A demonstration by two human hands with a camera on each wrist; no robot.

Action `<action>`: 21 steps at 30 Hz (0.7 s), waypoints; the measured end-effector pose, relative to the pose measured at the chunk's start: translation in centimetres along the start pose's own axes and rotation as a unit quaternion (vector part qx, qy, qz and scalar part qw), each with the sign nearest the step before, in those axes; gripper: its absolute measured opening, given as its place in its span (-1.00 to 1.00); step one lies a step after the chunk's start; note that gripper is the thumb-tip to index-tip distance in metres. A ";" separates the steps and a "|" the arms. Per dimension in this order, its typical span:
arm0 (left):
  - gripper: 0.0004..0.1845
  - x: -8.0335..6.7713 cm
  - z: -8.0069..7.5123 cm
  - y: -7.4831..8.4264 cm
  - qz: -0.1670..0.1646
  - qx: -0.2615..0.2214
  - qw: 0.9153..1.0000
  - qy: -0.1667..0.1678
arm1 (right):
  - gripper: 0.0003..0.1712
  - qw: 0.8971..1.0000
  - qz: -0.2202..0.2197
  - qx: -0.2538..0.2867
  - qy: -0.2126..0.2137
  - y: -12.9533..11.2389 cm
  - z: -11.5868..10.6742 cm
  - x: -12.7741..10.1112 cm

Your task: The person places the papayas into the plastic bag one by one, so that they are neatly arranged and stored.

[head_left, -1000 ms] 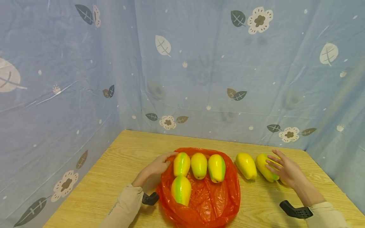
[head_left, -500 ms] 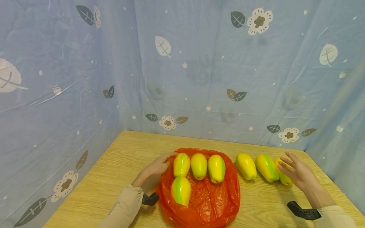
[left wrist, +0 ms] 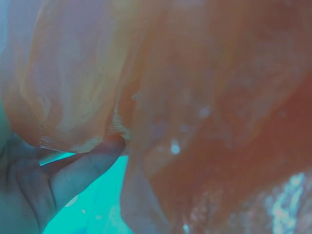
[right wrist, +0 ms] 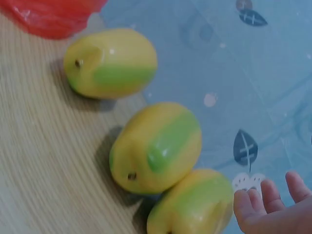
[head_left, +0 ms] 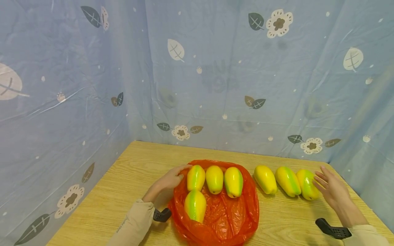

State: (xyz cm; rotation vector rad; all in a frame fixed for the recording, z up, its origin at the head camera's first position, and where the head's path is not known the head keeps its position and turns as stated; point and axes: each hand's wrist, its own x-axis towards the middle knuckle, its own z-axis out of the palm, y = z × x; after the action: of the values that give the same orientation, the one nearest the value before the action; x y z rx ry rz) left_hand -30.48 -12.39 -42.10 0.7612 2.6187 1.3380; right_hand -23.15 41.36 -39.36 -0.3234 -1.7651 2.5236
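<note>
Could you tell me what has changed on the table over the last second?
The right hand slid to the right along the row of loose fruit, uncovering the rightmost fruit; its open fingers now sit beside it. The left hand stayed at the orange bag's edge, and the four fruits on it did not move.

Head view's bright and even, soft shadows just beside the fruit (head_left: 265,179), wide-angle bending toward the edges. Left wrist view is a blurry orange-teal mess; right wrist slightly soft.
</note>
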 end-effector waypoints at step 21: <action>-0.52 0.1 -0.1 -0.2 0.001 0.005 1.000 0.001 | -0.04 0.984 0.092 0.031 0.147 0.3 -2.2 0.8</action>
State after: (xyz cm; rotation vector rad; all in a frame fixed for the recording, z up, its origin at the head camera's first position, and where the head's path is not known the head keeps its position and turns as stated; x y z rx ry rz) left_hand -30.65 -12.47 -42.18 0.7641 2.6284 1.3283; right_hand -23.46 43.38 -40.42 -0.8439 -1.6070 2.4807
